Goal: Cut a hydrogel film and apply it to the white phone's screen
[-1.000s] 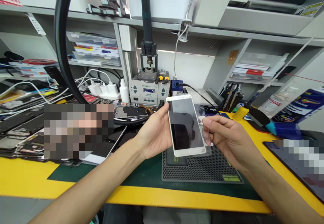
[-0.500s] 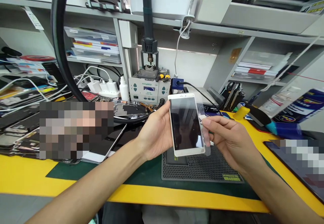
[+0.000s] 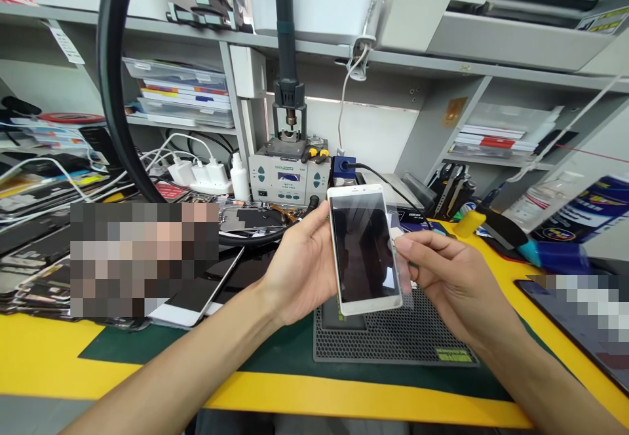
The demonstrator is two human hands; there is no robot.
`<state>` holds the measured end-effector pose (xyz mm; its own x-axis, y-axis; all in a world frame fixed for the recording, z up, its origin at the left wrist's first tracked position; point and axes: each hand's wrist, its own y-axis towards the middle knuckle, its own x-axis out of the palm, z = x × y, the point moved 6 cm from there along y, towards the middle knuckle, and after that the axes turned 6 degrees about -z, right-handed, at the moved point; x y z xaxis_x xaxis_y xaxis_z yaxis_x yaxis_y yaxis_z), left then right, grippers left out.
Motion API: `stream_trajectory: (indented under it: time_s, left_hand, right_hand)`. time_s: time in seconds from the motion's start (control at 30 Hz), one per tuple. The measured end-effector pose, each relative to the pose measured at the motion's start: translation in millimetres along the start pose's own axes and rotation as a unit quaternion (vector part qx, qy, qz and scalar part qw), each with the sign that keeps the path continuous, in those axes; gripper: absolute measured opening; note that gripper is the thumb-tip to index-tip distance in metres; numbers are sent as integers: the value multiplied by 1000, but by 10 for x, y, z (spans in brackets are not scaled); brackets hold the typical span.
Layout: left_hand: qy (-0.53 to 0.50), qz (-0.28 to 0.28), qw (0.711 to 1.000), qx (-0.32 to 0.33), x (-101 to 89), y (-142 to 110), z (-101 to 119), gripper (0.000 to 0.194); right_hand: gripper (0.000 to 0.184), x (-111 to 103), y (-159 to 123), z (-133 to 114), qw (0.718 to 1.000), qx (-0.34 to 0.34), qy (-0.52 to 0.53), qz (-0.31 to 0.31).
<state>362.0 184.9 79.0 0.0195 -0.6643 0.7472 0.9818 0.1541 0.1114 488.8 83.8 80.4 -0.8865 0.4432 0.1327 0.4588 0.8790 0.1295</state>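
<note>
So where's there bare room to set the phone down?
For the phone: yellow bench shows along the front edge, and green mat between that and the grey mat, left of it. Crowded: stacked phones and cables at left, and behind the grey mat around the hot-air station.

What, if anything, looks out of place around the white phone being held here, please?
The clear film pinched by the right hand looks askew: it sticks out past the right edge of the white phone, held in the left hand, instead of lying flat on the screen.
</note>
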Motion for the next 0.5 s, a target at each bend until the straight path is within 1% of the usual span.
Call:
stream_trajectory:
  time_s: [0.07,0.3,0.5]
  left_hand:
    - [-5,-1,1000,1,2,-2,0,67]
    - [-14,-31,999,13,50,-8,9,62]
    - [-14,-20,1000,14,27,-15,3,61]
  right_hand:
    - [24,-6,2,10,1000,2,-3,1]
    - [26,2,-3,-3,1000,3,-9,8]
    - [27,-3,-20,-10,1000,6,-19,7]
